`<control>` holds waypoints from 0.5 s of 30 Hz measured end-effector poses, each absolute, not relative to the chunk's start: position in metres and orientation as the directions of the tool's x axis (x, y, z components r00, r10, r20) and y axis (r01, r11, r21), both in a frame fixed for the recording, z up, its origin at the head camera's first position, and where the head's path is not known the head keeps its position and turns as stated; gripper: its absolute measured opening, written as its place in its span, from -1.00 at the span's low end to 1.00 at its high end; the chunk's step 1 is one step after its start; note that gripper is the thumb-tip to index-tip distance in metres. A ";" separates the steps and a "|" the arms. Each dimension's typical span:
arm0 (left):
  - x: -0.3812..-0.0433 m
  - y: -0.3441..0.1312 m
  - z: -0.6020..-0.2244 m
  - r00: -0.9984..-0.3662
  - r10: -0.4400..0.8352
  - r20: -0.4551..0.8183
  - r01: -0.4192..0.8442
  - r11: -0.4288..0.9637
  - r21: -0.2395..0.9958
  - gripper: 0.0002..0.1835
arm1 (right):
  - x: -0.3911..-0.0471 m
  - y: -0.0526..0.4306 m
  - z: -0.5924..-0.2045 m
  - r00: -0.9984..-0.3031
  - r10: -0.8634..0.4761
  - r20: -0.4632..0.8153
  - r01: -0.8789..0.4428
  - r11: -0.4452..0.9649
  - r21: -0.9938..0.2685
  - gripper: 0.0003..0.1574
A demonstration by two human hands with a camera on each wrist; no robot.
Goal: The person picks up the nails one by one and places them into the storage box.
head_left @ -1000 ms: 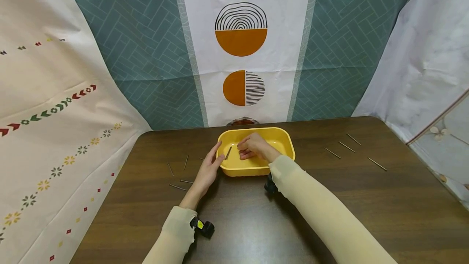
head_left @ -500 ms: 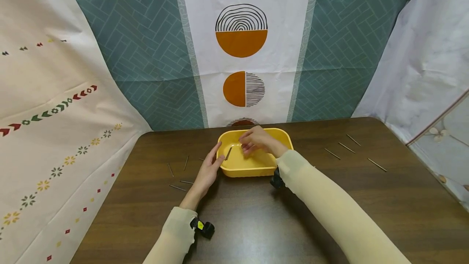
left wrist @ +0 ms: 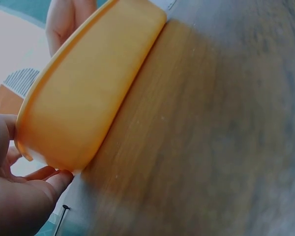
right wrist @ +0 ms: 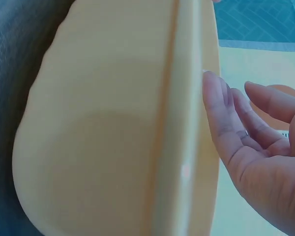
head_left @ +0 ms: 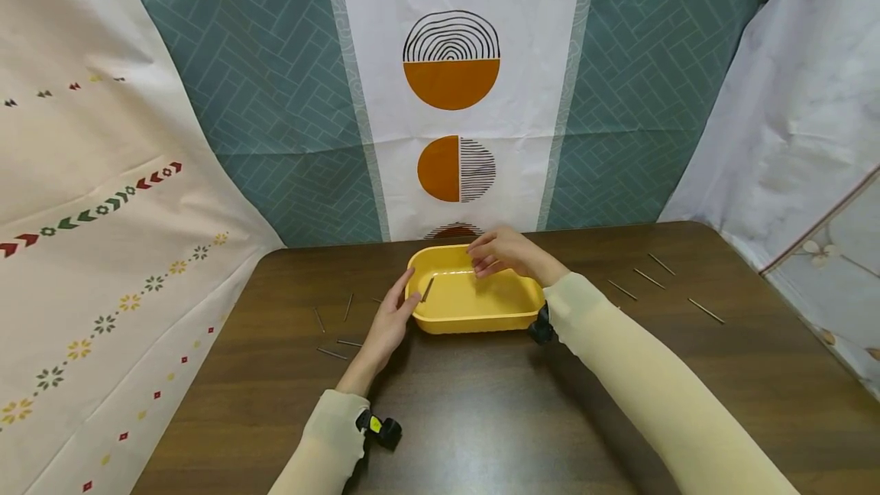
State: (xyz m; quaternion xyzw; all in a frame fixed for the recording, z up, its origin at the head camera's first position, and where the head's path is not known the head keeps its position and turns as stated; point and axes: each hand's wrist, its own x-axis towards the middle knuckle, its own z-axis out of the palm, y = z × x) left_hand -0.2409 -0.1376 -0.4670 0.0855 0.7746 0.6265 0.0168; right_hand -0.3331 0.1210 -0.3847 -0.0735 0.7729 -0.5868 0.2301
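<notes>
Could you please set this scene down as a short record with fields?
Surface: brown table
Container: yellow tray, resting on the table
Inside tray: at least one nail, toward the left end
Left hand: touching the tray's left end
Right hand: over the tray, fingers loosely bent, nothing seen in them
Left-side nails: at least four, lying on the table
Right-side nails: at least four, lying on the table
</notes>
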 end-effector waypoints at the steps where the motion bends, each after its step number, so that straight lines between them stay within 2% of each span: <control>1: -0.241 -0.138 -0.467 -0.985 0.152 0.081 0.111 0.201 0.973 -0.39 | -0.333 0.123 -0.384 -0.882 -0.386 -0.269 0.154 0.303 -0.941 -0.53; 15: -0.240 -0.138 -0.468 -0.985 0.151 0.085 0.115 0.203 0.972 -0.37 | -0.333 0.159 -0.368 -0.892 -0.383 -0.239 0.124 0.303 -0.945 -0.51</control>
